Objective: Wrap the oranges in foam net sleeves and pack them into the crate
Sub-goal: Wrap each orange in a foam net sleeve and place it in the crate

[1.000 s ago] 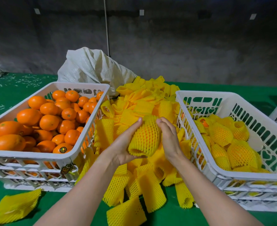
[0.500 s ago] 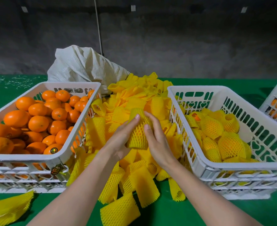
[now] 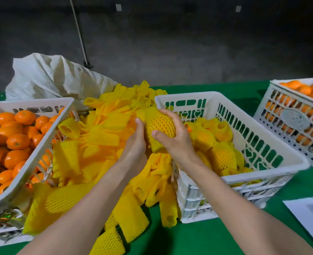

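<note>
Head view: the person's right hand (image 3: pixel 177 138) curls round the sleeved orange (image 3: pixel 160 126), with the thumb across its near face and the fingers over the top. The left hand (image 3: pixel 135 148) lies flat along the fruit's 9 o'clock side, fingers straight and only touching the net. A second ago both hands cupped it over the middle of the pile of foam net sleeves (image 3: pixel 96 140). Since then it has travelled toward 3 o'clock and now hangs right at the near-left corner of the packing crate (image 3: pixel 185 95), not yet inside. The net's open end points down toward 6 o'clock.

The wrapped oranges (image 3: pixel 223 157) in that crate lie as they did before. At 9 o'clock the crate of bare oranges (image 3: pixel 32 101) is as full as it was, its fruit (image 3: pixel 17 141) untouched.

The camera has also swung toward 3 o'clock. A third crate (image 3: pixel 288 122), stacked with oranges, was only a sliver at the edge and now shows much more of its slotted wall at 2 o'clock. A white sheet (image 3: pixel 310 216) has come into sight on the green table (image 3: pixel 189 240) at 4 o'clock. The pale woven sack (image 3: pixel 49 76) sits behind the pile at 11 o'clock.
</note>
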The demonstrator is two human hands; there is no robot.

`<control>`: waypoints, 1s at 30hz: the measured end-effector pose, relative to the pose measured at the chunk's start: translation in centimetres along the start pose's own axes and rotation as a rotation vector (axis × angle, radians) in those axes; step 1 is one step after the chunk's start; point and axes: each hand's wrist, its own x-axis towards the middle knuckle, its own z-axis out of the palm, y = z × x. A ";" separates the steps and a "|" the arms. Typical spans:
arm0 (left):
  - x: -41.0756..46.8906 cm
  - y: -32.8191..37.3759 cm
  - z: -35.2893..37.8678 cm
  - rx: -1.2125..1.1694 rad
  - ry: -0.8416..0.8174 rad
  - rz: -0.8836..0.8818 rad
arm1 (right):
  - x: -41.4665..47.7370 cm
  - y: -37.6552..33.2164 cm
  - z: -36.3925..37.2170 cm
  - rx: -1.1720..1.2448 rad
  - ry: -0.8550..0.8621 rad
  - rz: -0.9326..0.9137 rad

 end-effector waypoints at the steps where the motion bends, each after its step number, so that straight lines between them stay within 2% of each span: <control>1: 0.3 -0.7 1.0 0.060 -0.008 0.049 | 0.6 0.3 -1.3 -0.001 0.031 0.008; 3: 1.2 -2.2 3.0 0.267 -0.005 0.148 | 2.0 1.1 -4.0 -0.031 0.132 0.038; 6: 2.9 -4.4 5.4 0.708 -0.039 0.311 | 5.0 2.6 -8.1 -0.177 0.237 0.122; 10: 4.4 -6.4 7.1 1.285 -0.214 0.326 | 9.6 5.8 -12.9 -0.607 0.221 0.298; 12: 4.6 -6.8 7.1 1.446 -0.248 0.318 | 11.1 7.9 -14.6 -0.820 0.179 0.361; 15: 4.8 -7.0 6.8 1.456 -0.227 0.309 | 11.9 11.5 -15.9 -0.996 0.115 0.397; 20: 4.8 -7.1 6.8 1.437 -0.217 0.323 | 11.5 14.8 -16.0 -1.083 -0.136 0.573; 25: 4.4 -7.0 6.7 1.325 -0.187 0.368 | 10.9 12.9 -14.0 -1.354 -0.176 0.531; 27: 3.7 -6.6 6.4 1.158 -0.156 0.399 | 10.8 10.9 -12.5 -1.350 -0.172 0.444; 30: 2.1 -6.1 4.7 0.939 -0.070 0.440 | 10.2 7.1 -9.7 -1.072 -0.088 0.095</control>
